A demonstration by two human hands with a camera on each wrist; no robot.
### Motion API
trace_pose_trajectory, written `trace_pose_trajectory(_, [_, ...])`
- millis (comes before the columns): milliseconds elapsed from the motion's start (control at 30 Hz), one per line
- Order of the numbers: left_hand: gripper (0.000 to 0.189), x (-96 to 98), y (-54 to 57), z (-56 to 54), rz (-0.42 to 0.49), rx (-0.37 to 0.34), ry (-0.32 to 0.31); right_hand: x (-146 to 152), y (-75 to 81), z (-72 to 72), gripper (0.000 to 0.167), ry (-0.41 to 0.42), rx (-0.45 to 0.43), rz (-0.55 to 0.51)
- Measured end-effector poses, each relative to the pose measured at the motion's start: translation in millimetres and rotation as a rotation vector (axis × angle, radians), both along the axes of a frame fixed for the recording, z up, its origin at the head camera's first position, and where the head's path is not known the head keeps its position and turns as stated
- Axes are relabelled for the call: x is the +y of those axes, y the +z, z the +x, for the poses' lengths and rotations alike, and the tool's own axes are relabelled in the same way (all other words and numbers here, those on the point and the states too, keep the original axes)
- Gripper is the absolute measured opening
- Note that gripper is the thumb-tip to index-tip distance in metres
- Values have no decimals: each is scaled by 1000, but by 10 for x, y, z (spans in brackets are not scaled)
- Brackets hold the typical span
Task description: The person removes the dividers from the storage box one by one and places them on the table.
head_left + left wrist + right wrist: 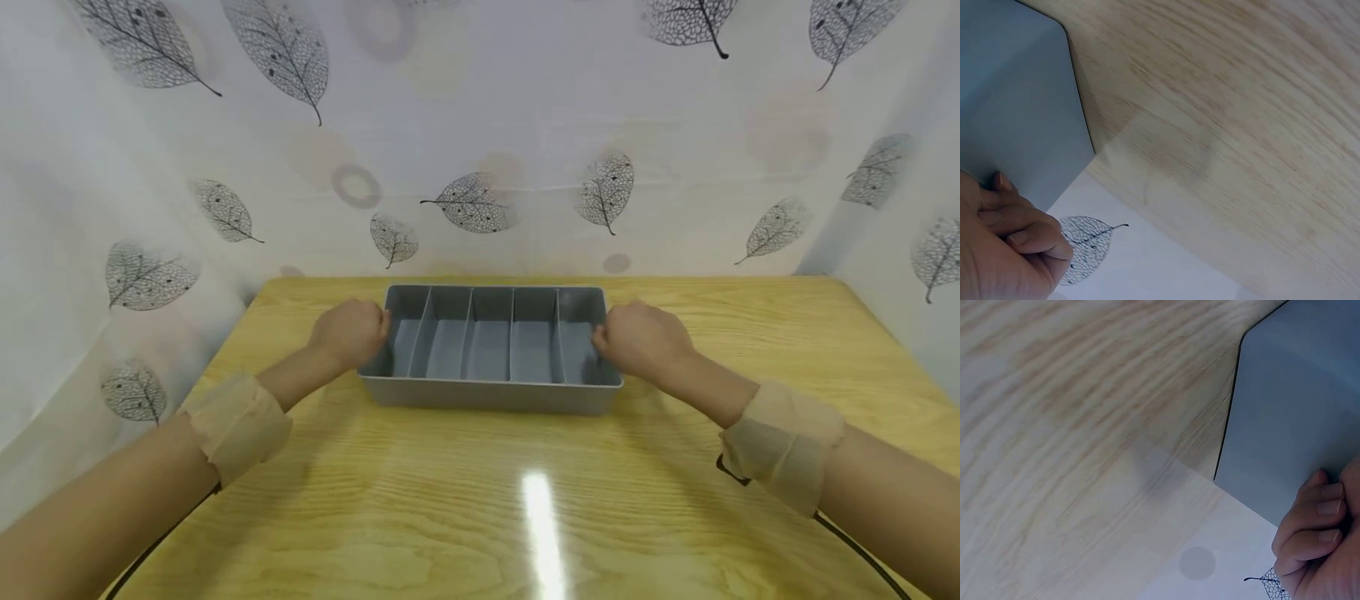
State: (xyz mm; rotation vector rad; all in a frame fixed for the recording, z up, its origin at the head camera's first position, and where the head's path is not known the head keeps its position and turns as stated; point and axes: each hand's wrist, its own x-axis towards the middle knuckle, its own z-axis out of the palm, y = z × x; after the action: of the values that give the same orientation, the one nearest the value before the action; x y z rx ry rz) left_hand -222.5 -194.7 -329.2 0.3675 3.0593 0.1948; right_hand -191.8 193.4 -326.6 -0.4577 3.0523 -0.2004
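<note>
A grey divider box (487,396) with several side-by-side compartments is near the far edge of the table; I see nothing inside them. My left hand (349,335) grips its left end wall, fingers curled at the rim. At the opposite end, my right hand (648,337) holds the right wall the same way. In the left wrist view, curled fingers of the left hand (1016,247) meet the outer side of the box (1029,119). The right wrist view shows the right hand (1322,544) against the other end of the box (1285,419). Whether its base touches the table I cannot tell.
The box is over a light wood-grain table (420,500), which has a bright glare streak near the front. Behind and at both sides hangs a white curtain (540,125) printed with dark leaves. Tan wraps and dark cables are on both wrists.
</note>
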Motion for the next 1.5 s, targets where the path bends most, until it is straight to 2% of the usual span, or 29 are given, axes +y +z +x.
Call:
trace_pose_trajectory(167, [48, 63, -39, 96, 35, -3, -33, 95, 25, 132, 47, 1, -13, 9])
trace_pose_trajectory(300, [48, 118, -46, 209, 58, -8, -46, 158, 18, 229, 47, 0, 17, 24])
trace_pose_trajectory(533, [49, 262, -33, 482, 49, 8, -44, 280, -2, 434, 46, -4, 74, 18])
trace_pose_trajectory(700, [52, 301, -14, 671, -9, 61, -52, 301, -8, 547, 46, 7, 113, 22])
trace_pose_trajectory(900, [54, 339, -24, 888, -77, 124, -75, 337, 0, 761, 47, 5, 106, 41])
trace_pose_trajectory(1133, [54, 357, -42, 1165, -46, 122, -99, 388, -29, 1027, 48, 34, 137, 50])
trace_pose_trajectory(1267, [54, 365, -37, 1253, -33, 113, -118, 401, -36, 1101, 48, 50, 156, 59])
trace_pose_trajectory(1500, [54, 379, -22, 1307, -37, 161, -141, 406, -25, 1168, 48, 37, 135, 48])
